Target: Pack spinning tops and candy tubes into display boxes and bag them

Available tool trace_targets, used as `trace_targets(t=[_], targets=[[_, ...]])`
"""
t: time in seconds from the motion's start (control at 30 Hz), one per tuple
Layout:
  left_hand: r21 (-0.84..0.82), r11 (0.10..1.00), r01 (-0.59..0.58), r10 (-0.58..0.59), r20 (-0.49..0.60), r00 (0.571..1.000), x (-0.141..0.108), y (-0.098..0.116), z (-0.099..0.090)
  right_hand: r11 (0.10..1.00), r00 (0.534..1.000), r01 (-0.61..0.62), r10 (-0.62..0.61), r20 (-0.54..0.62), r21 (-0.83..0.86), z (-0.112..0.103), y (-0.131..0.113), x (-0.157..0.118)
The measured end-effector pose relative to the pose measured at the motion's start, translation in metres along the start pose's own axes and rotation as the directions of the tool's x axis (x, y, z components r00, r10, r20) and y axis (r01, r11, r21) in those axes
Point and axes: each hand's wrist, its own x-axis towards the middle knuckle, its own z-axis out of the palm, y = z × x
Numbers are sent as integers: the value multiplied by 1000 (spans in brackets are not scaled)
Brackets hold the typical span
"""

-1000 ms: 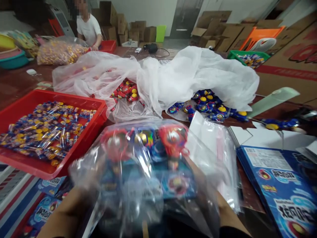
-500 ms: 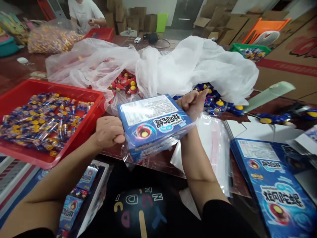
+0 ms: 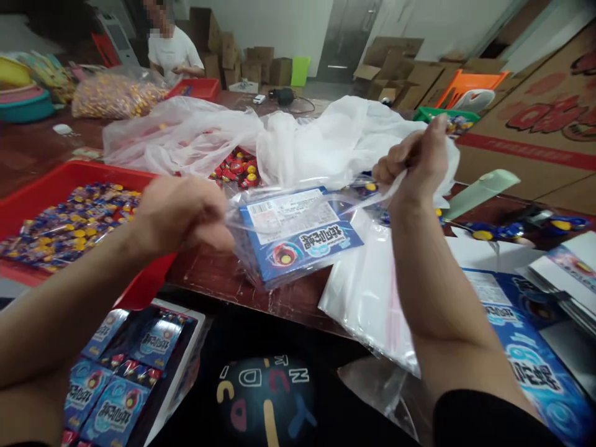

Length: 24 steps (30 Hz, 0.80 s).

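Note:
A blue printed box (image 3: 310,239) lies inside a clear plastic bag (image 3: 244,248) at the table's front edge. My right hand (image 3: 414,161), raised to the right of the box, is closed on a stretched, twisted strip of the bag's plastic. To the box's left is my left hand (image 3: 186,214), blurred, its fingers closed on the other side of the clear plastic. Both hands are apart from the box itself, with the film running between them and it.
A red tray (image 3: 153,279) of small wrapped pieces stands at left. White plastic bags (image 3: 316,143) lie behind the box. Flat clear bags (image 3: 363,298) and flat blue cartons (image 3: 535,366) are at right. Filled blue boxes (image 3: 116,410) sit below left. A person (image 3: 172,49) is behind the table.
Both hands have moved away from the box, the right one up and to the right, the left one up and to the left. The bag's plastic is now pulled outward, and the box lies lower.

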Motion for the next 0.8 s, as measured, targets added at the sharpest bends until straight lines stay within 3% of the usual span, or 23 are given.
trace_targets(t=[0.1, 0.17, 0.27, 0.33, 0.4, 0.47, 0.53, 0.6, 0.7, 0.8], targets=[[-61, 998, 9, 4, 203, 979, -17, -6, 2, 960, 985, 90, -45, 169, -264, -3, -18, 5], [-57, 996, 64, -53, 182, 982, -24, -10, 0, 849, 940, 248, -95, 328, -466, 10, -46, 5], [-121, 983, 136, -134, 25, 991, -23, -9, -1, 711, 794, 491, -128, 594, -504, 63, -92, -5], [-172, 975, 143, -149, -22, 989, -20, -6, 0, 758, 658, 526, -76, 749, -386, 111, -109, -14], [-179, 976, 124, -135, -52, 990, -19, -4, 2, 863, 540, 379, 88, 837, -335, 155, -111, -21], [-152, 980, 127, -138, -69, 988, -20, -2, 2, 900, 425, 135, 325, 845, -414, 184, -107, -25], [-115, 984, 138, -147, -68, 987, -21, -1, 2, 841, 309, -58, 528, 791, -539, 197, -104, -27], [-70, 987, 145, -149, -55, 987, -22, 1, -1, 760, 222, -156, 650, 727, -631, 199, -107, -29], [-2, 990, 144, -144, -35, 989, -20, 6, -8, 701, 138, -192, 713, 688, -687, 195, -119, -32], [111, 988, 103, -101, -28, 995, -13, 15, -12, 707, 136, -100, 706, 695, -700, 189, -132, -35]])
